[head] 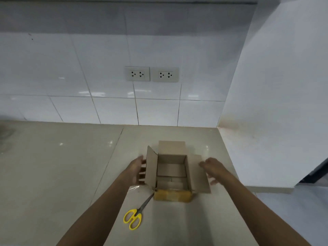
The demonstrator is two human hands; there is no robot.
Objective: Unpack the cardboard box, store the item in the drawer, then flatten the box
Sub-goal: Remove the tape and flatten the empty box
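A small cardboard box point(198, 176) stands on the beige countertop point(53, 166) with all its top flaps spread open. Its near wall is wrapped in yellowish tape. Inside, at the near end, lies a pale item in clear wrap point(171, 184); what it is cannot be told. My left hand point(137, 170) rests flat against the outside of the upright left flap, fingers apart. My right hand point(212, 168) lies over the folded-down right flap, fingers spread. Neither hand grips anything. No drawer is in view.
Yellow-handled scissors point(135, 214) lie on the counter just near-left of the box, blades pointing at its corner. A strip of clear tape point(135, 188) lies beside them. Two wall sockets point(151, 74) sit on the tiled backsplash. A white wall point(275, 103) bounds the counter on the right.
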